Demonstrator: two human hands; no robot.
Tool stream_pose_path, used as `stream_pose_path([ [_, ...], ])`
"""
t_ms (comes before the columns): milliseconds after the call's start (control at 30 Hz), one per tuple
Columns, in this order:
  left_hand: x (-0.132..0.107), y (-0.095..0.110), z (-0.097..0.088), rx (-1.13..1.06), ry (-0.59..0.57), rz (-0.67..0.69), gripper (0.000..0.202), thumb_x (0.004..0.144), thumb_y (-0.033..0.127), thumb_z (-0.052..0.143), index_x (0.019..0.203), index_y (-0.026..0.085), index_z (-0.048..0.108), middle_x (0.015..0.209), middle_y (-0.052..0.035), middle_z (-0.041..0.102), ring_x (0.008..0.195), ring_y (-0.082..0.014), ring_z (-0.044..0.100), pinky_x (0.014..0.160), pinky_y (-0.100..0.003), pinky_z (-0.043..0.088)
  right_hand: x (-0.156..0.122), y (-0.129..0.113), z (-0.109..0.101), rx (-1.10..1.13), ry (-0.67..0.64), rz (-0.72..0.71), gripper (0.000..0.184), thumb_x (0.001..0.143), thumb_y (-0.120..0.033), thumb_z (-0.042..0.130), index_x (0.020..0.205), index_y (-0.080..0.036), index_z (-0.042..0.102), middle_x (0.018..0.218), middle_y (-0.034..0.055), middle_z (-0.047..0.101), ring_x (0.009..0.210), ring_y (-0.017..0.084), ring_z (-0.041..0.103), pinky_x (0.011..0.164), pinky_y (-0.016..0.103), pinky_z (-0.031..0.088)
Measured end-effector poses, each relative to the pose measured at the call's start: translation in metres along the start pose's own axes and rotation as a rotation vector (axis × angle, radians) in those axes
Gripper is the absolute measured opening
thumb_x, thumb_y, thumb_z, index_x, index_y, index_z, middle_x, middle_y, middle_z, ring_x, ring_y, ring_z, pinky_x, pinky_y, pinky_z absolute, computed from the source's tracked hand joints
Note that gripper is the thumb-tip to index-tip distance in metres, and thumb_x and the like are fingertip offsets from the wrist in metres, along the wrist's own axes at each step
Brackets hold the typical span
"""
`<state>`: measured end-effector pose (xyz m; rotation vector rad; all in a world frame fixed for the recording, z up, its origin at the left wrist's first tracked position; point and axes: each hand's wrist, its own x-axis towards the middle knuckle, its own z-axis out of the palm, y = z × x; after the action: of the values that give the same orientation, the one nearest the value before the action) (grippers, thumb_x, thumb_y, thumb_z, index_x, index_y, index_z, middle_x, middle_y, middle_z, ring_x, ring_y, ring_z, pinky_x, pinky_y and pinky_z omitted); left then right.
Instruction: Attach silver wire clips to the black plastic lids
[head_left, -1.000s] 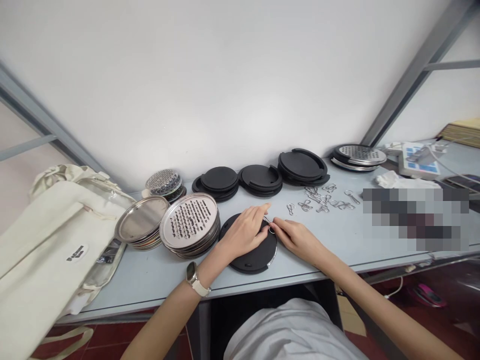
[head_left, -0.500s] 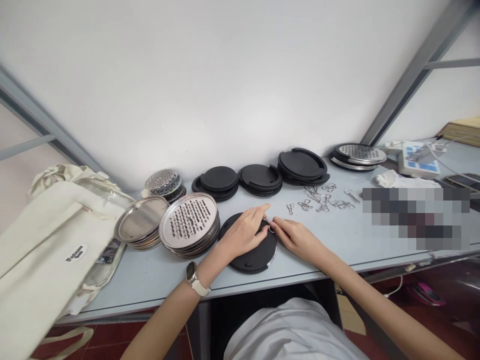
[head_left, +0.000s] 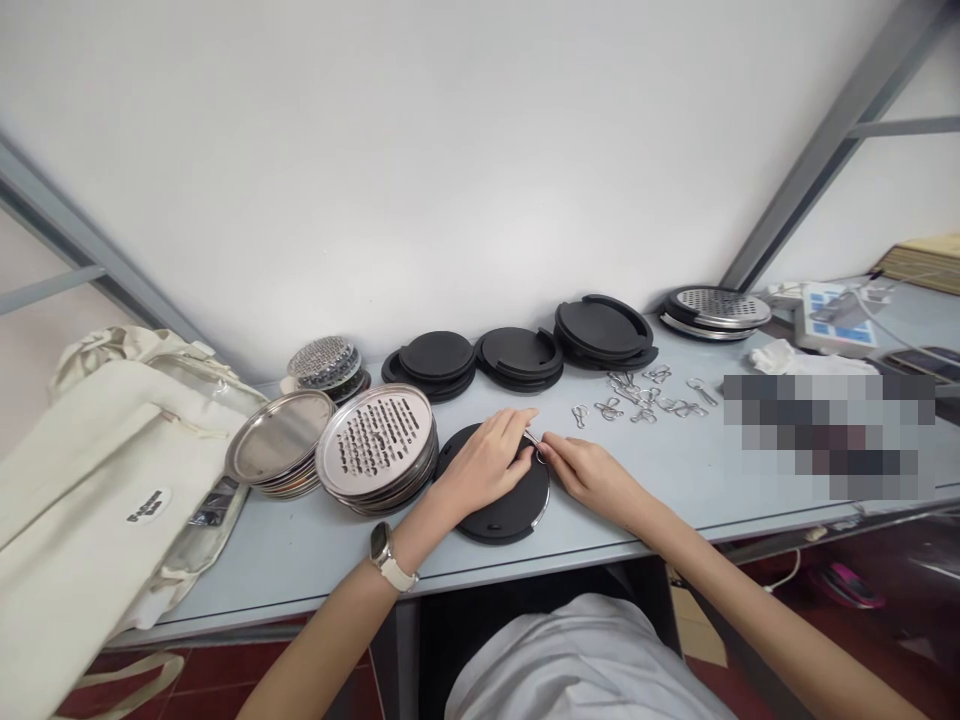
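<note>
White wall [head_left: 420, 150] fills 10 to 2 o'clock, plain, softly lit, paler glossy patch near center. Grey metal post [head_left: 67, 235] slants at 9–10 o'clock, matching post [head_left: 829, 150] at 1–2, each with a thin crossbar. Pale blue-grey surface [head_left: 690, 470] spans 8 to 3 o'clock, against wall, dark line along near edge. Red tiled floor [head_left: 217, 690] below, at 7 and 4–5 o'clock.

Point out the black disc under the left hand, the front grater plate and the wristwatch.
Black disc [head_left: 516, 503], head view: uncovered top face.
Front grater plate [head_left: 375, 440], head view: middle of perforated face.
Wristwatch [head_left: 381, 541], head view: dark screen.
</note>
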<state>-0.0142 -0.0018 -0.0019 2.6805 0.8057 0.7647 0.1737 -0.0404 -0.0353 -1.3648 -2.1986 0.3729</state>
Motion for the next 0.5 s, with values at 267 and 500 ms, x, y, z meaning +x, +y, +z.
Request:
stream_pose_path([
  [267,0.0013,0.0021,-0.0012,0.067,0.008,-0.004,0.032,0.089,0.014,0.048,0.121,0.016,0.043,0.114,-0.0094,0.057,0.107,-0.0236,0.053,0.094,-0.040,0.045,0.0058,0.0002,-0.0015,0.072,-0.040,0.038,0.024,0.100,-0.029,0.028,0.083,-0.022,0.044,0.067,0.0013,0.058,0.057,0.017,0.055,0.057,0.025,0.036],
  [500,0.0023,0.0034,-0.0030,0.122,-0.013,-0.002,0.020,0.090,0.015,0.048,0.110,0.017,0.051,0.105,-0.0070,0.060,0.099,-0.0232,0.054,0.088,-0.038,0.044,0.0040,0.0008,-0.0011,0.056,-0.029,0.018,0.023,0.099,-0.028,0.029,0.085,-0.021,0.046,0.068,0.0020,0.059,0.057,0.017,0.055,0.057,0.025,0.037],
])
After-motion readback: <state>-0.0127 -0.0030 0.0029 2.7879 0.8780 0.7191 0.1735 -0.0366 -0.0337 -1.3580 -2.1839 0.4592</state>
